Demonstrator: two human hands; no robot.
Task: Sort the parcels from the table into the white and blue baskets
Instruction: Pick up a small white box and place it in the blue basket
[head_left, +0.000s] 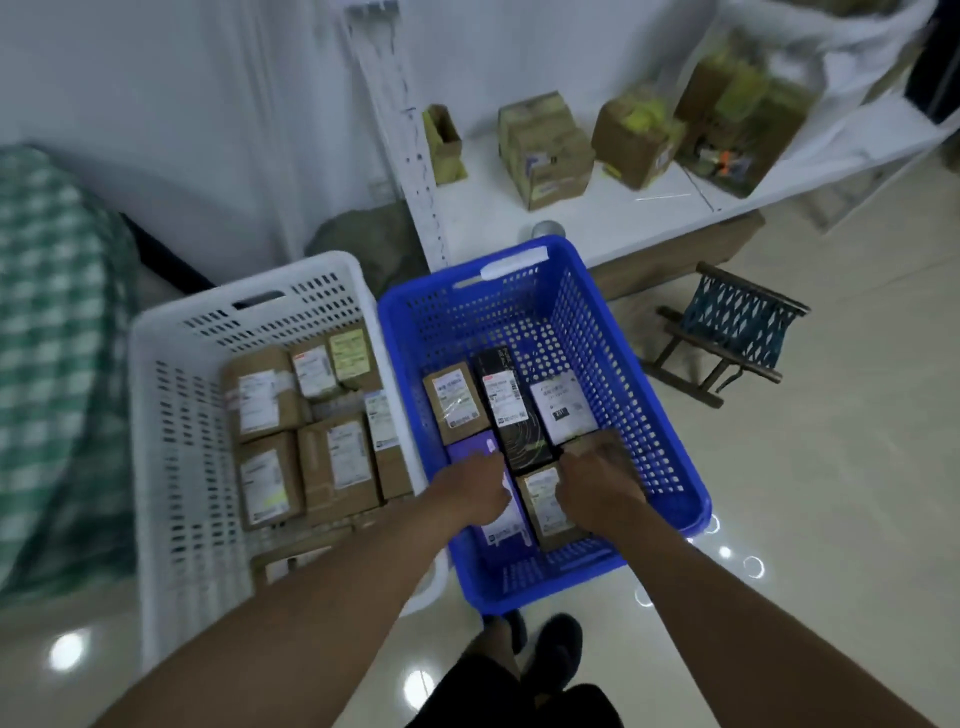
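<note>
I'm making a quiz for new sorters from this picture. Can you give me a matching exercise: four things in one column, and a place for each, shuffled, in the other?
Things
1. black parcel
2. purple parcel
3. brown parcels with white labels
4. open cardboard boxes

Places
A. in the white basket
B. on the white shelf
C. under the left hand, in the blue basket
D. middle of the blue basket's far row

Pairs: 1-D, 2-C, 3-A, 4-B
</note>
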